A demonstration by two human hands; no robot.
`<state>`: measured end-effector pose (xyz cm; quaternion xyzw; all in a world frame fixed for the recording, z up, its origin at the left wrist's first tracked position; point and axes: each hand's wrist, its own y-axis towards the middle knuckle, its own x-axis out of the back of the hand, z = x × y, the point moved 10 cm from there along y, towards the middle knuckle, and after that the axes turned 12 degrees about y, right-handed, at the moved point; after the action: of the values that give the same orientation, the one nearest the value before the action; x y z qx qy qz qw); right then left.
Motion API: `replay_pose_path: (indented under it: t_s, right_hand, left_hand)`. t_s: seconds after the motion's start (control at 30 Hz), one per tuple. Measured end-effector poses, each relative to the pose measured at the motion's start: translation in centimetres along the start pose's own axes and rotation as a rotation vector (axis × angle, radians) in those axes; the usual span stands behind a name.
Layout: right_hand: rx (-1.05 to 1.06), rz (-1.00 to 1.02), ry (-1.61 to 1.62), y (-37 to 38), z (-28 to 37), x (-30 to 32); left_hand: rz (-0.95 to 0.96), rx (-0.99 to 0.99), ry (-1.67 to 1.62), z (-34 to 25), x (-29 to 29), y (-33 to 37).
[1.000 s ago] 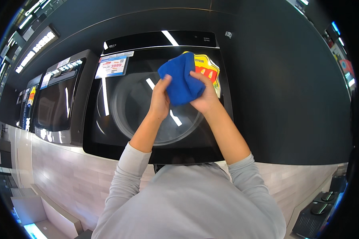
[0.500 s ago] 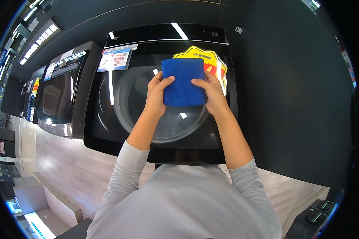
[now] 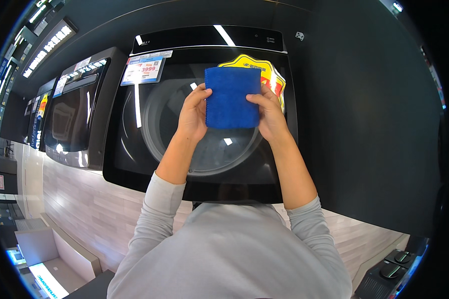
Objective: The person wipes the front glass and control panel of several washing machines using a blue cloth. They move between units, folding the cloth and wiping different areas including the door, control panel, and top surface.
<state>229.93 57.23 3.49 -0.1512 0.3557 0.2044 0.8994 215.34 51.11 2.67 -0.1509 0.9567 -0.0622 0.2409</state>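
Note:
Between my two hands is a folded blue cloth (image 3: 233, 99), held up flat above the lid of a black top-loading washing machine (image 3: 129, 169). My left hand (image 3: 193, 113) grips its left edge, thumb on the front face and fingers behind. On the opposite edge my right hand (image 3: 271, 113) pinches it the same way, thumb in front. Beneath the cloth lies the round glass window (image 3: 204, 162) of the lid. A yellow and red sign (image 3: 274, 79) on the lid is partly covered by the cloth and my right hand.
A price card (image 3: 142, 70) lies at the lid's back left corner. More washing machines (image 3: 70, 117) stand in a row to the left. A dark panel (image 3: 364, 124) rises close on the right. Wood-look flooring (image 3: 85, 199) shows behind me, with a beige partition (image 3: 75, 244) at lower left.
Both hands have lifted the blue cloth slightly away from me, and its face looks a little squarer. My right thumb has shifted slightly. Each hand keeps its hold.

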Motion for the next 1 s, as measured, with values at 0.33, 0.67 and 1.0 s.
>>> replay_pose_path:
  t_s: [0.33, 0.67, 1.0]
  right_hand:
    - [-0.007, -0.001, 0.049, 0.0, -0.2, 0.1]
    - [-0.034, -0.054, 0.087, 0.3, -0.6, 1.1]
    - [-0.131, -0.125, 0.244, 0.5, -1.8, 2.2]
  left_hand:
    - [0.033, -0.021, 0.042, -0.3, -0.1, 0.0]
    - [0.086, -0.023, -0.017, -0.7, -1.0, -0.4]
    - [0.192, -0.054, -0.088, -0.7, -1.3, -0.1]
